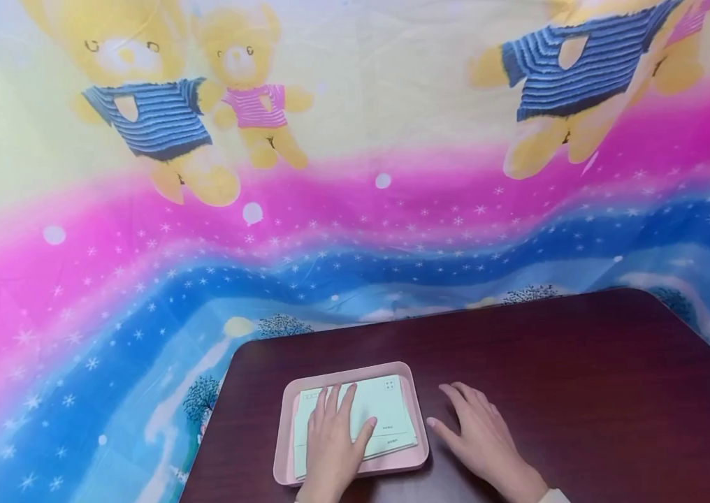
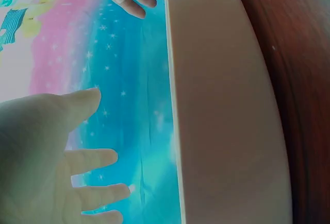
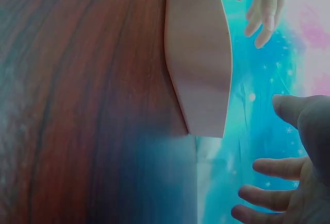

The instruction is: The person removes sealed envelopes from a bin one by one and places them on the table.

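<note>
Both empty with fingers extended, the left hand [image 1: 332, 443] is over pale-green rectangular paper envelopes [image 1: 386, 409] in a pink round-cornered shallow tray [image 1: 393, 466], the right hand [image 1: 481, 427] at its three o'clock; sideways brushing could skew the envelopes.

An off-white sleeve [image 1: 555, 496] is worn down to the right wrist [image 1: 531, 482], though only a tiny bit gets shown at the bottom of the head view tbh; the left hand [image 1: 333, 444] and right hand [image 1: 483, 433] are both seen totally bare, slim fingers [image 1: 346, 402] and all
</note>
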Motion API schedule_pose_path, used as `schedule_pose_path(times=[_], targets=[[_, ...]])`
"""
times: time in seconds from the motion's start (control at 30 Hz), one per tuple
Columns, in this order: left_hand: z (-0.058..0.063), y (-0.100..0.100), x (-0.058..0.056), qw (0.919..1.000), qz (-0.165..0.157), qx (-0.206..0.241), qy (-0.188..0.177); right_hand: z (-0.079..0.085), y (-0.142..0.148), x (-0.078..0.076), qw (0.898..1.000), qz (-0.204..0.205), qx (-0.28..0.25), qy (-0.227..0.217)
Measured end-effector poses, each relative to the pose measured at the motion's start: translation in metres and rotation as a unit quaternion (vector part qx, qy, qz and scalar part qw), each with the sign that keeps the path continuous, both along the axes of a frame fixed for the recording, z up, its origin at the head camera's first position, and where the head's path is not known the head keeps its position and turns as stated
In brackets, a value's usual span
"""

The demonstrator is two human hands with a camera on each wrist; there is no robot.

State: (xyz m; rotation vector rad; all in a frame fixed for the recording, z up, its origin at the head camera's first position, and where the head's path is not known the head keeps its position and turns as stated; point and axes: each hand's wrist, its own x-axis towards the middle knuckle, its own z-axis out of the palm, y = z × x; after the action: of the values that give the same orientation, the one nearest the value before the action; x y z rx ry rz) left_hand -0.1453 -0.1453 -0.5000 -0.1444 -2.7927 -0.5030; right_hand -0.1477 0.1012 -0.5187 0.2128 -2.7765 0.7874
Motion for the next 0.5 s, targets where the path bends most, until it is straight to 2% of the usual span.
schedule_pose_path(times=[0.33, 0.5], targets=[[0.001, -0.026, 0.004, 0.9985, 0.035, -0.015, 0.039, 0.005, -0.01, -0.004, 1.0, 0.001, -0.005, -0.03], [0.003, -0.04, 0.004, 0.9978, 0.053, -0.028, 0.03, 0.003, -0.014, -0.007, 0.999, -0.001, -0.004, -0.039]])
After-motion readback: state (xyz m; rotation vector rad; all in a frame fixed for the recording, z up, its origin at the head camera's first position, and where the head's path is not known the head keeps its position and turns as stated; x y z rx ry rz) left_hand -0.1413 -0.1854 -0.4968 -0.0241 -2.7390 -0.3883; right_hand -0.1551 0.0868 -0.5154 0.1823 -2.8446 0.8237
